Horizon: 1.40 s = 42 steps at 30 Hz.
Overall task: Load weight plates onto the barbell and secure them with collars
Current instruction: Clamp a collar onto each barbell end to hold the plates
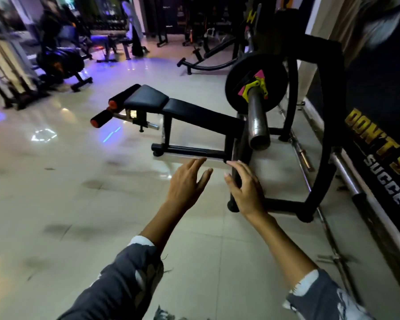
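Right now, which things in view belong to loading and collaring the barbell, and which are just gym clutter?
For the job:
barbell sleeve
black weight plate on it
yellow collar against the plate
left hand and right hand, both empty

Just lying about:
decline bench
spare bars along the wall
plate rack far left

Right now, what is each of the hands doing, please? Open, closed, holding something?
Left hand: open, fingers spread, holding nothing.
Right hand: open, fingers loosely curved, holding nothing.
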Available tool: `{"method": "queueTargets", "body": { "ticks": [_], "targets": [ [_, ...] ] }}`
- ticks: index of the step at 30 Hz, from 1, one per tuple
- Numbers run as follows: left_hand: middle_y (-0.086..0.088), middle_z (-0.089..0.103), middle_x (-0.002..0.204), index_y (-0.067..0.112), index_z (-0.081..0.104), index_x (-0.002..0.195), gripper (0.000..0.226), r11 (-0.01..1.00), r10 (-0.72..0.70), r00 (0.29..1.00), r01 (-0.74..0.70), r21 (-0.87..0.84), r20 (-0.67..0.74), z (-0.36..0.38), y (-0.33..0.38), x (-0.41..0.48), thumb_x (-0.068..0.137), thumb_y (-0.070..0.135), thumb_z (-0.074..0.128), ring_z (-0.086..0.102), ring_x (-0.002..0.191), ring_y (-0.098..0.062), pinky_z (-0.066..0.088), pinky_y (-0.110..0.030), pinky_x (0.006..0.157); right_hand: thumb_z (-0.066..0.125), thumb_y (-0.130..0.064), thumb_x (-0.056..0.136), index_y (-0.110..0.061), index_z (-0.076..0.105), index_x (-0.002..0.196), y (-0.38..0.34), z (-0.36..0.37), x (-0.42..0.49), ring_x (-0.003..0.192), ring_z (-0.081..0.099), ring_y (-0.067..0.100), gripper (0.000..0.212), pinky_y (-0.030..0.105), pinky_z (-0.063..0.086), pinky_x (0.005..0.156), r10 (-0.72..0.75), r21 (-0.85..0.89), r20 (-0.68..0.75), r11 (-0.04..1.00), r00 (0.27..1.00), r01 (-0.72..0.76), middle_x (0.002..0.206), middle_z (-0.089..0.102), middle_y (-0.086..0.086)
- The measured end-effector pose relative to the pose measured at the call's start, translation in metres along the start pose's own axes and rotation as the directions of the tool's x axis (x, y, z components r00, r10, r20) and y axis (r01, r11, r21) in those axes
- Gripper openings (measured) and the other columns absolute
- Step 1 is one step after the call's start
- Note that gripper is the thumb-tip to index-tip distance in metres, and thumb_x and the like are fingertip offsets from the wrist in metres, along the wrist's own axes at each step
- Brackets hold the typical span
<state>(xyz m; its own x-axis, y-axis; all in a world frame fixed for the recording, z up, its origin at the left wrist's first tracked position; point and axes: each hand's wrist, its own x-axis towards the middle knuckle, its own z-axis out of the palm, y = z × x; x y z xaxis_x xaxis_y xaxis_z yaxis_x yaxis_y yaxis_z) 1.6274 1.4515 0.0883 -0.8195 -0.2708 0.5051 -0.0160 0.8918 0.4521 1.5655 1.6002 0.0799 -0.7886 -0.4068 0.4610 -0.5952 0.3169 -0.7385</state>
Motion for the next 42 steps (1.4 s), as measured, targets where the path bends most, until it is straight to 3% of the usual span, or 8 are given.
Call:
{"method": "queueTargets", "body": {
  "ticks": [2, 4, 10, 18, 24, 28, 36, 42],
  "targets": [
    [-0.008, 0.064, 0.116, 0.011, 0.059, 0.119, 0.035, 0.996, -0.076, 0.997, 0.074, 0.050, 0.025, -0.009, -0.030, -0.014, 0.094, 0.035, 0.053, 0.060, 0.105, -0.027, 0.047, -0.036, 0.081, 0.053, -0.026, 0.093, -0.009, 0.058, 0.119, -0.001, 0.029, 0.003, 0.117, 0.053, 0.023, 0.031, 0.030, 0.042, 0.098, 0.059, -0.034, 0.141, 0.998, 0.988, -0.054, 0.123, 0.060, 0.008],
    [-0.007, 0.064, 0.115, 0.013, 0.060, 0.117, 0.034, 0.984, -0.149, 0.987, 0.142, 0.107, 0.061, -0.019, -0.067, -0.028, 0.094, 0.037, 0.051, 0.060, 0.104, -0.026, 0.046, -0.034, 0.079, 0.052, -0.026, 0.093, -0.011, 0.059, 0.116, -0.004, 0.064, 0.004, 0.114, 0.055, 0.023, 0.028, 0.035, 0.045, 0.096, 0.082, -0.065, 0.247, 0.996, 0.965, -0.068, 0.120, 0.061, 0.007],
    [-0.002, 0.064, 0.116, 0.016, 0.057, 0.119, 0.037, 0.916, -0.372, 0.922, 0.346, 0.203, 0.106, -0.057, -0.199, -0.066, 0.095, 0.042, 0.047, 0.061, 0.103, -0.022, 0.047, -0.033, 0.079, 0.050, -0.031, 0.094, -0.013, 0.062, 0.109, -0.032, 0.211, 0.018, 0.103, 0.059, 0.019, 0.026, 0.025, 0.043, 0.081, 0.061, -0.108, 0.520, 0.994, 0.852, -0.006, 0.114, 0.064, 0.003],
    [-0.003, 0.065, 0.101, 0.015, 0.059, 0.101, 0.029, 0.742, -0.650, 0.756, 0.609, 0.279, 0.076, -0.160, -0.407, -0.096, 0.095, 0.040, 0.045, 0.061, 0.094, -0.022, 0.045, -0.033, 0.073, 0.052, -0.031, 0.093, -0.014, 0.064, 0.097, -0.120, 0.450, 0.059, 0.095, 0.061, 0.022, 0.022, 0.034, 0.049, 0.079, 0.032, -0.073, 0.766, 0.997, 0.642, 0.038, 0.102, 0.067, 0.002],
    [-0.003, 0.066, 0.101, 0.015, 0.060, 0.100, 0.029, 0.676, -0.729, 0.677, 0.688, 0.266, 0.103, -0.201, -0.523, -0.069, 0.094, 0.040, 0.046, 0.061, 0.092, -0.022, 0.045, -0.033, 0.072, 0.051, -0.034, 0.093, -0.016, 0.064, 0.092, -0.153, 0.558, 0.109, 0.089, 0.062, 0.021, 0.022, 0.034, 0.050, 0.075, 0.082, -0.117, 0.818, 0.993, 0.569, 0.027, 0.094, 0.069, 0.000],
    [-0.003, 0.066, 0.101, 0.016, 0.060, 0.099, 0.028, 0.664, -0.745, 0.649, 0.700, 0.264, 0.155, -0.194, -0.600, -0.028, 0.094, 0.040, 0.047, 0.061, 0.092, -0.021, 0.046, -0.033, 0.072, 0.052, -0.034, 0.092, -0.016, 0.064, 0.091, -0.143, 0.628, 0.164, 0.089, 0.063, 0.022, 0.022, 0.034, 0.051, 0.075, 0.114, -0.147, 0.820, 0.989, 0.561, 0.014, 0.095, 0.070, 0.002],
    [-0.005, 0.066, 0.102, 0.015, 0.060, 0.099, 0.029, 0.646, -0.763, 0.604, 0.713, 0.271, 0.229, -0.186, -0.765, 0.123, 0.094, 0.040, 0.047, 0.061, 0.093, -0.024, 0.048, -0.035, 0.076, 0.051, -0.035, 0.093, -0.015, 0.062, 0.087, -0.124, 0.781, 0.331, 0.082, 0.062, 0.023, 0.024, 0.032, 0.049, 0.069, 0.154, -0.162, 0.812, 0.986, 0.563, -0.036, 0.089, 0.069, 0.005],
    [-0.005, 0.066, 0.101, 0.015, 0.060, 0.100, 0.029, 0.623, -0.782, 0.588, 0.736, 0.264, 0.205, -0.208, -0.891, 0.236, 0.094, 0.041, 0.046, 0.060, 0.091, -0.025, 0.045, -0.032, 0.072, 0.052, -0.031, 0.093, -0.013, 0.064, 0.089, -0.130, 0.895, 0.458, 0.084, 0.063, 0.024, 0.022, 0.034, 0.050, 0.072, 0.203, -0.182, 0.811, 0.979, 0.549, -0.093, 0.091, 0.069, 0.007]
  ]
}}
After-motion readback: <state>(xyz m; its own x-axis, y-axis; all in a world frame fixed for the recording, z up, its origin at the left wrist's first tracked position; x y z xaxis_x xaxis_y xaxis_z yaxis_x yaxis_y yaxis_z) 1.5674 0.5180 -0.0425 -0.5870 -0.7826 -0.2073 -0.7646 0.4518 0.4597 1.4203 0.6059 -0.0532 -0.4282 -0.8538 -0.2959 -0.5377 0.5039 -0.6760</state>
